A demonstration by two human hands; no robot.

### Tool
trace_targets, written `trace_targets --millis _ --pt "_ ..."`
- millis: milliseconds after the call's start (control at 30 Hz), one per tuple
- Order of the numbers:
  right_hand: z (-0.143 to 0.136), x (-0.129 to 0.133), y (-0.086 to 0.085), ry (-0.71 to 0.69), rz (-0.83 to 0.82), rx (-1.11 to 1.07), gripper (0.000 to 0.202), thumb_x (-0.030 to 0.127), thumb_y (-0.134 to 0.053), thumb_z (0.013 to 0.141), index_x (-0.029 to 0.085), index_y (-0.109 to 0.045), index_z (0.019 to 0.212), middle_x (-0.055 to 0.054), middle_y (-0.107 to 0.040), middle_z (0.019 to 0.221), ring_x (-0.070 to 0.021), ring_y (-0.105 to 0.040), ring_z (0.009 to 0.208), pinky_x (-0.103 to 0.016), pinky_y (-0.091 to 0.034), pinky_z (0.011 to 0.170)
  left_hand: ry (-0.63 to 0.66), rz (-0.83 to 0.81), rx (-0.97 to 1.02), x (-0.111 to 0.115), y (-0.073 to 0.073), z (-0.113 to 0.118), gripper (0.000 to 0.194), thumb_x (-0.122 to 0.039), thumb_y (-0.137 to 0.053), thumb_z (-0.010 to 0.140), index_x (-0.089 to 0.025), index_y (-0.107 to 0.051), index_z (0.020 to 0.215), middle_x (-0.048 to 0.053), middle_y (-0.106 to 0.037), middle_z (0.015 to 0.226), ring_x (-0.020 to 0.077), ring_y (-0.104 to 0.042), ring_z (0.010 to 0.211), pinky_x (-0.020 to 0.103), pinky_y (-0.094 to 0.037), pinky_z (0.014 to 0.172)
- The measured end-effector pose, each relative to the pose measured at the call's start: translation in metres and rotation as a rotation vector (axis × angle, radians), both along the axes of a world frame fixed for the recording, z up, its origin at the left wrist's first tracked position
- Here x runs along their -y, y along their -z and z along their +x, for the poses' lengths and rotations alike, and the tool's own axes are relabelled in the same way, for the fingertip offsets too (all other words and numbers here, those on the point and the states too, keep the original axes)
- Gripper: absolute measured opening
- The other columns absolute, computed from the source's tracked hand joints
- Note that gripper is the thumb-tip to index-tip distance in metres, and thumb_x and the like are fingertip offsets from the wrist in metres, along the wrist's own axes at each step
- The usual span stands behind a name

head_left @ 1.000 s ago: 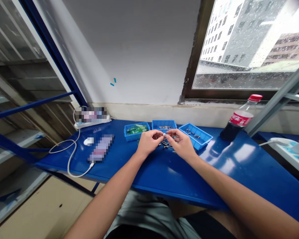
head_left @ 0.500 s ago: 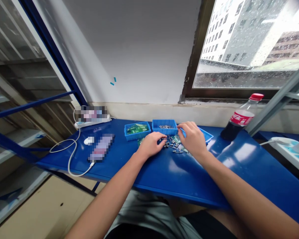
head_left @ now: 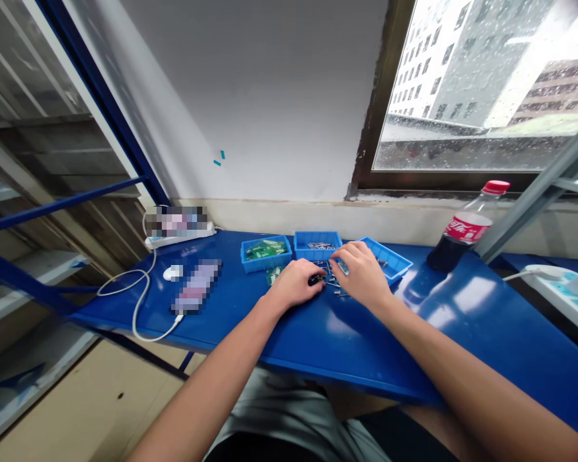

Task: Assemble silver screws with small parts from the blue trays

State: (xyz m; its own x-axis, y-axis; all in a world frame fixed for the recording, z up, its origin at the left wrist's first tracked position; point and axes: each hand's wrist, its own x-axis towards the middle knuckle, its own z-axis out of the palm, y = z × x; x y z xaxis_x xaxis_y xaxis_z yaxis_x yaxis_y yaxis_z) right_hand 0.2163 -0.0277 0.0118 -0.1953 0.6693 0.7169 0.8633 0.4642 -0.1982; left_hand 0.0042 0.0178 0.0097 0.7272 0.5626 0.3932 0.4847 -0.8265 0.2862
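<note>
My left hand (head_left: 293,282) rests on the blue table with its fingers curled beside a small pile of metal pieces (head_left: 338,292). Small dark parts show between its thumb and fingers, too small to name. Over the pile's right side, my right hand (head_left: 361,268) bends its fingers, thumb and forefinger tips close together; what they pinch is hidden. Behind the hands, a blue bin (head_left: 267,264) holds green pieces, and a second bin (head_left: 304,248) holds thin metal pins. A third bin (head_left: 390,251) stands angled behind my right hand, with small parts inside, partly covered.
A cola bottle (head_left: 465,228) stands at the right near a grey metal post. A phone (head_left: 196,287) on a white cable (head_left: 135,308) lies left, beside a white round item (head_left: 173,273). Power strips (head_left: 180,235) sit at both sides. Green pieces (head_left: 273,274) lie by my left hand.
My right hand has moved left, closer to my left hand, uncovering more of the angled bin. My left hand has shifted slightly, and dark parts now show in its grasp.
</note>
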Motion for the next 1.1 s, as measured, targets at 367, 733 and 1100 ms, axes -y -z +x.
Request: trace_targets --millis 367,733,1100 --pt "-0.006 -0.001 0.008 -0.098 -0.081 -0.099 0.009 0.024 -0.061 0.099 0.024 -0.069 0.096 -0.009 -0.073 0.098 -0.0306 -0.062 0.099 -0.047 -0.053 0.092 -0.006 0.075 -0.06 0.001 -0.001 0.002 0.018 -0.015 -0.065 0.092 -0.021 -0.076 0.104 0.007 -0.079 0.104 0.0264 -0.068 0.106 0.038 -0.052 0.09" --pt "-0.005 -0.005 0.012 -0.09 -0.109 -0.085 0.011 0.025 -0.06 0.1 0.024 -0.069 0.095 -0.008 -0.074 0.098 -0.0293 -0.064 0.095 -0.047 -0.052 0.091 -0.042 0.041 -0.049 -0.005 0.001 -0.002 0.018 -0.017 -0.066 0.093 -0.021 -0.079 0.105 0.007 -0.08 0.106 0.0246 -0.069 0.1 0.038 -0.053 0.095" --pt "-0.005 -0.003 0.011 -0.087 -0.149 -0.1 0.012 0.027 -0.06 0.1 0.024 -0.069 0.094 -0.008 -0.074 0.096 -0.0285 -0.064 0.093 -0.044 -0.052 0.088 0.035 0.017 -0.038 -0.004 0.002 -0.002 0.036 -0.003 -0.057 0.09 -0.022 -0.078 0.112 0.005 -0.08 0.112 0.0213 -0.074 0.103 0.03 -0.056 0.093"
